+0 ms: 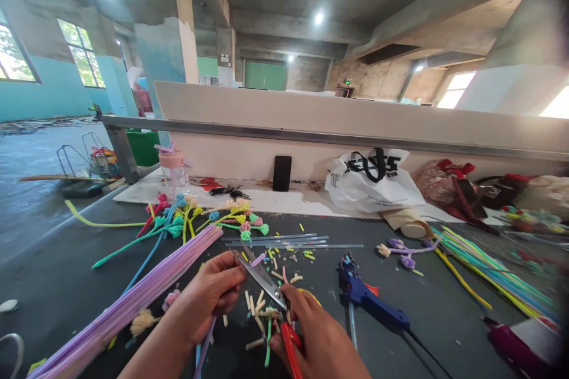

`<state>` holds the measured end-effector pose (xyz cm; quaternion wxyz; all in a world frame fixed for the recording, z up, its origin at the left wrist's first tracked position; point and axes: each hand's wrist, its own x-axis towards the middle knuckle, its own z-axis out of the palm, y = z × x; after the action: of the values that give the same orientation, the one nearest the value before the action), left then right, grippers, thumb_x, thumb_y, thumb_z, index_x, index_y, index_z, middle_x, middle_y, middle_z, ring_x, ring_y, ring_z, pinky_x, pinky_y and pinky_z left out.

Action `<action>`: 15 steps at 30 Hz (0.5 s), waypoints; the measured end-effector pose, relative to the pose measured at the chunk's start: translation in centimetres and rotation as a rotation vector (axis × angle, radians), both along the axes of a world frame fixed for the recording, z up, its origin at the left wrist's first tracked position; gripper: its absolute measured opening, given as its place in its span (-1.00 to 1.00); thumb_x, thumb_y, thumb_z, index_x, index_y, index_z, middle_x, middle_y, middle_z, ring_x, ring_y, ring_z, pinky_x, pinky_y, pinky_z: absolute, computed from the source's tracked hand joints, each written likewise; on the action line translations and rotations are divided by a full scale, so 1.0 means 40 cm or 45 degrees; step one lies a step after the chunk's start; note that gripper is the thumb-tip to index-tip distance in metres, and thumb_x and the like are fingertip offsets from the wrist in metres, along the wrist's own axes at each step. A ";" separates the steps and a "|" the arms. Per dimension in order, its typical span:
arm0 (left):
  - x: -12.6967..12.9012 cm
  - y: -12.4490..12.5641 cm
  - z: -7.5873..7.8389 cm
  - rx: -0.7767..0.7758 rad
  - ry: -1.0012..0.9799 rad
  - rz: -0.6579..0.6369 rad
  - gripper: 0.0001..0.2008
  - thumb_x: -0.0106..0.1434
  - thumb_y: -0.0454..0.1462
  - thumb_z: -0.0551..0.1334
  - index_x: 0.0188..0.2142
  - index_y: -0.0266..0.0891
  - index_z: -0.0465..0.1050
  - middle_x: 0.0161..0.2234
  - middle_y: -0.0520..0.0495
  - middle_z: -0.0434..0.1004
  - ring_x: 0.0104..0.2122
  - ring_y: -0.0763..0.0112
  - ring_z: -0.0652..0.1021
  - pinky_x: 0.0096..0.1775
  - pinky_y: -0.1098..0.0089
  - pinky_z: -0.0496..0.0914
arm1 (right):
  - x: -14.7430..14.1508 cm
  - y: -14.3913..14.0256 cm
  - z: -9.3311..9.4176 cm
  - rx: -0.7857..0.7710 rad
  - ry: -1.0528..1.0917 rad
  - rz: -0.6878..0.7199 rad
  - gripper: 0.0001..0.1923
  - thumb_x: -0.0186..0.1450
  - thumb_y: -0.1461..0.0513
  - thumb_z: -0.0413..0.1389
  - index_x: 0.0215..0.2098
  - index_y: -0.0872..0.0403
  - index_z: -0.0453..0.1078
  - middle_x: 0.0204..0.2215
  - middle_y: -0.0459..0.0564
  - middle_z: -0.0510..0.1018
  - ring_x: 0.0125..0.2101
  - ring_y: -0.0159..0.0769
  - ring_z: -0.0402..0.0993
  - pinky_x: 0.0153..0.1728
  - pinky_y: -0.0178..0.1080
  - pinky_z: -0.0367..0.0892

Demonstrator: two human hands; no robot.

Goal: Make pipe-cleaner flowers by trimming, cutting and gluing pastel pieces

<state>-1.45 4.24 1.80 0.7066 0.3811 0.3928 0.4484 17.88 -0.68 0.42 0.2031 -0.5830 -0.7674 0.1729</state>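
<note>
My left hand (208, 302) pinches a purple pipe cleaner (256, 260), whose tip sticks up between the blades and whose tail hangs below my wrist. My right hand (317, 340) grips red-handled scissors (262, 278), blades open around the purple tip. Short cut bits of pipe cleaner (260, 308) lie scattered on the dark table (57, 284) under both hands. A bundle of purple pipe cleaners (133, 296) lies just left of my left hand.
Finished pipe-cleaner flowers (208, 219) lie behind the hands, thin rods (288, 241) beside them. A blue glue gun (368, 299) sits right of my right hand. Coloured pipe cleaners (489, 272), a white plastic bag (368, 186), a phone (281, 173) and a pink-lidded cup (172, 169) are farther back.
</note>
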 end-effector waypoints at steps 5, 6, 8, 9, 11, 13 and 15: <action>0.001 -0.002 -0.009 0.016 0.028 -0.033 -0.76 0.00 -0.17 0.31 -0.45 -0.27 0.33 -0.70 0.22 0.09 -0.76 0.79 0.03 -0.67 0.59 -0.20 | 0.001 -0.003 0.008 -0.014 -0.036 0.017 -0.48 0.10 0.23 0.09 0.05 0.03 0.20 -0.17 0.07 0.44 -0.19 -0.15 0.40 -0.24 -0.24 0.32; 0.003 -0.004 -0.009 0.019 0.027 -0.036 -0.77 0.00 -0.18 0.31 -0.44 -0.27 0.34 -0.70 0.22 0.09 -0.76 0.79 0.04 -0.66 0.59 -0.20 | 0.002 -0.004 0.009 -0.028 -0.044 0.028 -0.48 0.11 0.22 0.08 0.06 0.04 0.20 -0.17 0.08 0.44 -0.19 -0.15 0.41 -0.24 -0.23 0.32; 0.007 -0.008 -0.009 0.023 0.013 -0.034 -0.77 -0.01 -0.19 0.31 -0.44 -0.28 0.35 -0.69 0.21 0.12 -0.76 0.79 0.05 -0.66 0.58 -0.19 | 0.005 -0.004 0.009 -0.054 -0.055 0.045 -0.47 0.12 0.20 0.08 0.07 0.05 0.18 -0.16 0.09 0.43 -0.20 -0.14 0.41 -0.23 -0.22 0.31; 0.008 -0.009 -0.010 0.022 0.003 -0.032 -0.78 -0.01 -0.19 0.31 -0.44 -0.28 0.35 -0.68 0.20 0.13 -0.76 0.79 0.05 -0.66 0.58 -0.19 | 0.006 -0.004 0.010 -0.064 -0.054 0.052 -0.46 0.13 0.19 0.08 0.08 0.05 0.17 -0.15 0.10 0.43 -0.20 -0.13 0.41 -0.23 -0.21 0.31; 0.008 -0.009 -0.012 0.012 -0.016 -0.039 -0.78 -0.01 -0.20 0.31 -0.44 -0.28 0.36 -0.68 0.20 0.15 -0.76 0.80 0.06 -0.66 0.58 -0.19 | 0.008 -0.005 0.012 -0.074 -0.038 0.061 -0.46 0.13 0.19 0.08 0.09 0.06 0.16 -0.15 0.10 0.42 -0.20 -0.14 0.40 -0.26 -0.23 0.31; 0.006 -0.007 -0.017 0.006 -0.027 -0.050 -0.80 0.00 -0.21 0.31 -0.44 -0.29 0.36 -0.68 0.20 0.15 -0.76 0.80 0.06 -0.66 0.59 -0.20 | 0.009 -0.005 0.017 -0.092 -0.017 0.071 -0.46 0.14 0.19 0.08 0.08 0.07 0.16 -0.16 0.10 0.42 -0.21 -0.15 0.40 -0.30 -0.26 0.30; 0.003 -0.004 -0.022 0.004 -0.032 -0.062 -0.81 0.00 -0.22 0.30 -0.44 -0.29 0.36 -0.68 0.20 0.15 -0.76 0.80 0.06 -0.67 0.59 -0.20 | 0.007 -0.006 0.025 -0.128 0.007 0.085 -0.48 0.13 0.19 0.08 0.06 0.06 0.17 -0.17 0.09 0.43 -0.24 -0.18 0.41 -0.33 -0.28 0.30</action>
<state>-1.32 4.06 0.92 0.7216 0.3860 0.3737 0.4367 18.18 -0.93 1.44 0.1699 -0.5659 -0.7763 0.2196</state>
